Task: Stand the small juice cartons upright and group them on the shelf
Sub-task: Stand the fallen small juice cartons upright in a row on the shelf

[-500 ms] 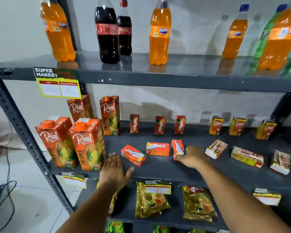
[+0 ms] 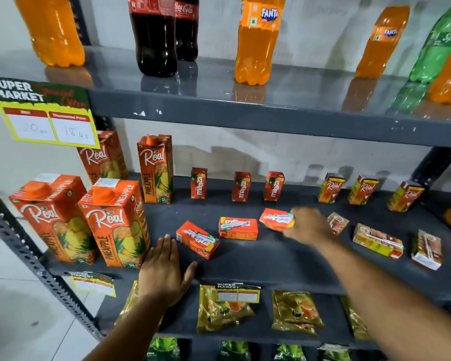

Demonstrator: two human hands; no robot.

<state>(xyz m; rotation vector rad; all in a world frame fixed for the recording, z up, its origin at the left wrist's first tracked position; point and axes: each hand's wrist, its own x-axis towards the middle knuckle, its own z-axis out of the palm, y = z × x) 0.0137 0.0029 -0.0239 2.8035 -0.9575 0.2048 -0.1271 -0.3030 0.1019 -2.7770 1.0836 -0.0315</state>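
Note:
On the dark middle shelf (image 2: 271, 261), three small red Maaza cartons (image 2: 241, 186) stand upright at the back. Two more lie flat in front: one at the left (image 2: 197, 239) and one in the middle (image 2: 238, 228). My right hand (image 2: 309, 225) grips a third flat red carton (image 2: 276, 220), lifted slightly and tilted. My left hand (image 2: 164, 272) rests flat and open on the shelf's front edge, just left of the leftmost lying carton. Three small Real cartons (image 2: 362, 190) stand at the back right; others (image 2: 378, 243) lie flat in front of them.
Large Real pineapple cartons (image 2: 115, 220) stand at the shelf's left end. Soda bottles (image 2: 257, 40) line the top shelf, which overhangs the working space. Gold pouches (image 2: 221, 308) hang on the shelf below. A slanted metal upright (image 2: 24, 243) runs along the left side.
The camera has come closer to the shelf. My right hand has closed on the rightmost lying red carton and tilted it up. My left hand stays on the shelf edge.

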